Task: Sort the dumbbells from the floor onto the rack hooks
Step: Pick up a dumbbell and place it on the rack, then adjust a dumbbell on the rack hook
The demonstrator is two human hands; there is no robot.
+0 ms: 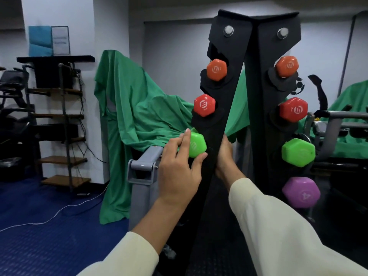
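Note:
A black upright rack [256, 80] fills the middle of the view. On its left side hang an orange dumbbell [216, 69] and a red dumbbell [204, 105]. Below them my left hand [179, 172] grips a green dumbbell [197, 145] at the rack's left edge, fingers over its top and thumb under it. My right hand [225, 156] reaches behind the rack's front edge, its fingers hidden. The right side carries orange [286, 66], red [293, 111], green [298, 152] and purple [300, 192] dumbbells.
A grey machine frame [142, 168] draped in green cloth [139, 116] stands just left of the rack. A black shelf unit [63, 116] with cables stands against the far left wall. Blue floor mat [49, 236] with a white cable lies at lower left. More grey equipment [334, 124] sits at right.

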